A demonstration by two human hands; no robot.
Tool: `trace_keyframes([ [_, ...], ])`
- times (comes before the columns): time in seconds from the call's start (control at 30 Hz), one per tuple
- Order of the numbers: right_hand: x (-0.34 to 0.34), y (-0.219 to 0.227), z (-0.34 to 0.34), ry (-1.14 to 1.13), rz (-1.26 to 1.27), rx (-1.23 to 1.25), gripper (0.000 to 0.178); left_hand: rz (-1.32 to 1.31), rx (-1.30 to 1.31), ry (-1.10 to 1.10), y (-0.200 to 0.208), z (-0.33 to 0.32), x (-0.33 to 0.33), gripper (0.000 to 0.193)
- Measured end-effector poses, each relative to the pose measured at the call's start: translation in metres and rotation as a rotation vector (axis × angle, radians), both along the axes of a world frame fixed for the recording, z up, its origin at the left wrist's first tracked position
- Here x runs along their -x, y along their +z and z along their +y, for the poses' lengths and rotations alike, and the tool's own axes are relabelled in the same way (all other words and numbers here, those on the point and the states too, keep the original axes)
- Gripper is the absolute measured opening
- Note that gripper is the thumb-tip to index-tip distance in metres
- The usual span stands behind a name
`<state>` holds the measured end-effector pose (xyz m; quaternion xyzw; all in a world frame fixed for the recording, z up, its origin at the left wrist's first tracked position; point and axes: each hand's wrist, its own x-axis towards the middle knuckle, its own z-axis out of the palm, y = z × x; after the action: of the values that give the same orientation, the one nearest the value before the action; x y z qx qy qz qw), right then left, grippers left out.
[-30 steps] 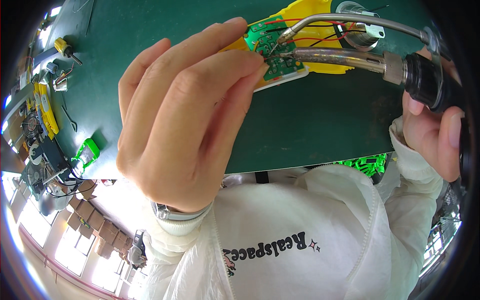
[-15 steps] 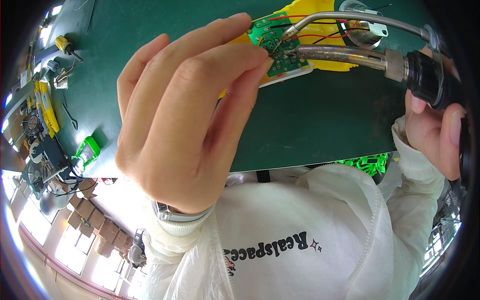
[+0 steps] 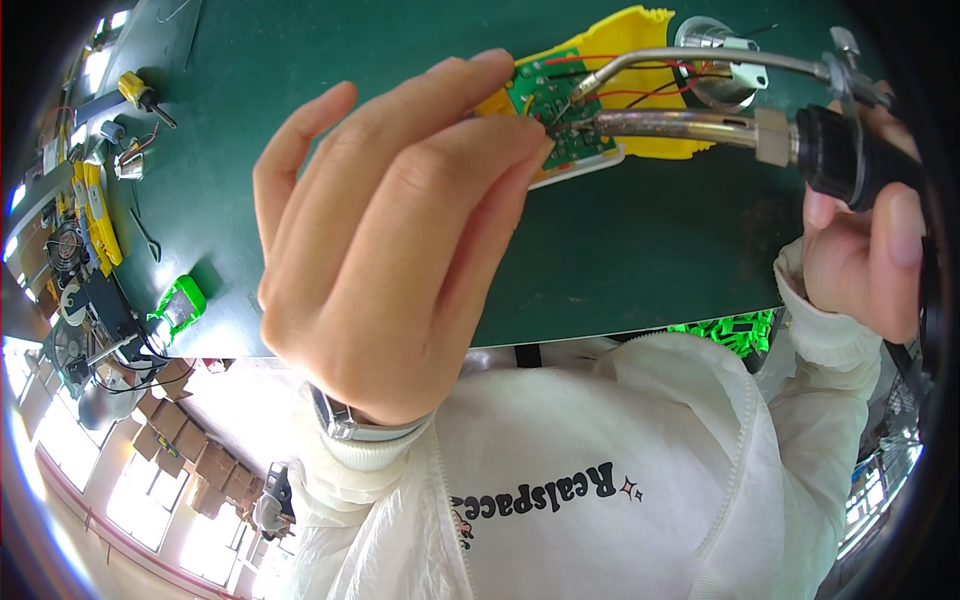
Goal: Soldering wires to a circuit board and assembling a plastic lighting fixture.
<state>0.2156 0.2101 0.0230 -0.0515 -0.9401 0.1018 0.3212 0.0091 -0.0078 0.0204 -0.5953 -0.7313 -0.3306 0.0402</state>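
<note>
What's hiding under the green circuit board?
A yellow plastic shell sticks out past the board, and a white edge shows along its near side. Directly beneath the board, everything is covered.

Green surface (image 3: pixel 640 245) is lying open between the left hand (image 3: pixel 400 240) and the right hand (image 3: pixel 855 255). The soldering iron (image 3: pixel 690 127) and its curved tube (image 3: pixel 720 56) are crossing over the yellow shell (image 3: pixel 625 42), while a silver cylinder (image 3: pixel 728 90) is crowding the shell's right end.

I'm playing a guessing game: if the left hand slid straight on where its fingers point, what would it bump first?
Most likely the green circuit board: the left hand reaches its left side, though depth is unclear, so they may already touch.
</note>
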Motion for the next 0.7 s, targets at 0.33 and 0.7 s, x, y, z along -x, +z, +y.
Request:
trace_keyframes([
  [0.33, 0.023, -0.006, -0.036, -0.004, 0.247, 0.641, 0.031, 0.028, 0.01, 0.064, 0.001, -0.001, -0.006, 0.014],
  [0.7, 0.019, 0.0, -0.035, -0.044, 0.191, 0.597, 0.026, 0.036, -0.014, 0.045, -0.001, -0.001, -0.004, 0.014],
])
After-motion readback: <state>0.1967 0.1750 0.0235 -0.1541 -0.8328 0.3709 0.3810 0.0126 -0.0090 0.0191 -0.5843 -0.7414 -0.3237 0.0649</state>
